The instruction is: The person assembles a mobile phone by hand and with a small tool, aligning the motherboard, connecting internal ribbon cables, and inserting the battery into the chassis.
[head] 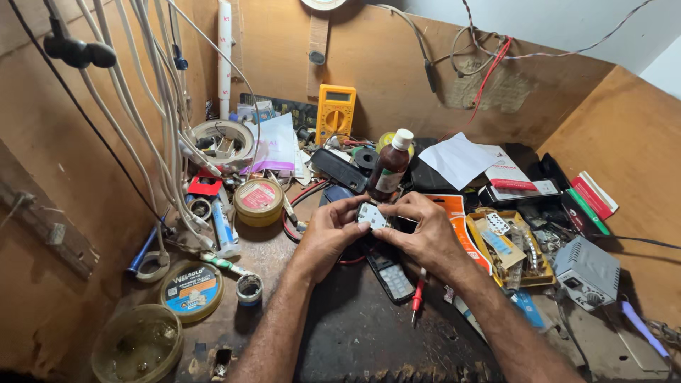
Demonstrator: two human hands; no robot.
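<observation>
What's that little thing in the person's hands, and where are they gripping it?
A small white circuit part, pinched by its left and right edges between the fingertips of the left hand and the right hand.

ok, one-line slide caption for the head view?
Both hands, left and right, pinch a small white circuit part above a dark keypad phone on a cluttered wooden workbench.

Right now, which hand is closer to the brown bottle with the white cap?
The right hand. It sits just below the brown bottle, a little to its right. The left hand is lower and off to the bottle's left, farther away.
</observation>
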